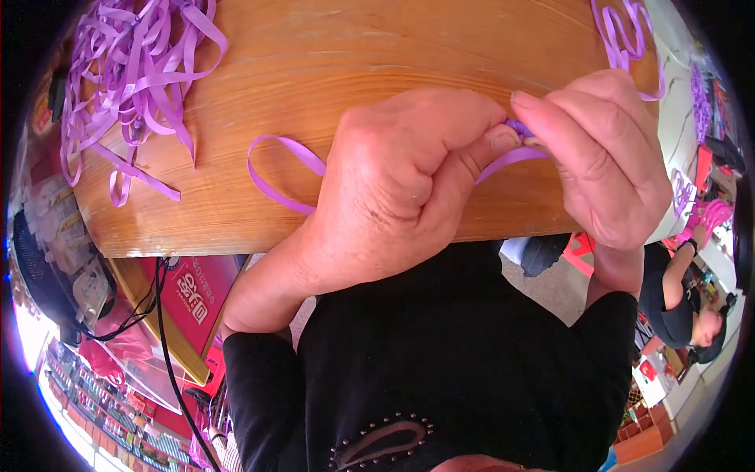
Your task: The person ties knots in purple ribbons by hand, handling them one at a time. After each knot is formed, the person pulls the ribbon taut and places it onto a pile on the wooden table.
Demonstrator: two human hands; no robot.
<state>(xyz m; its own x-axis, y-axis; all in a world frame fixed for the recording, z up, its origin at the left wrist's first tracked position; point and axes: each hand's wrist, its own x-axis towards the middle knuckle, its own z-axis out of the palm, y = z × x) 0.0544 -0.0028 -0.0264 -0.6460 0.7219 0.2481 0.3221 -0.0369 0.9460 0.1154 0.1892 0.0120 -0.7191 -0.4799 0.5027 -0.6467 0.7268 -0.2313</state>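
Note:
Over the near edge of a wooden table [314, 47], both my hands meet on a purple ribbon [511, 160]. My left hand [401, 173] is closed, its thumb and forefinger pinching the ribbon at a small bunched or knotted spot. Opposite it, my right hand [605, 149] pinches the same spot between thumb and fingers; the fingertips nearly touch. A loop of the ribbon lies on the wood to the left of my left hand, and another stretch curves below the pinch. The knotted spot itself is mostly covered by my fingers.
A heap of purple ribbons [141, 71] lies at the table's far left, with ends trailing toward me. More ribbon loops [625, 31] hang over the far right corner. A black cable [165, 338] runs down past a red printed board [193, 295]. Another person [676, 307] sits at right.

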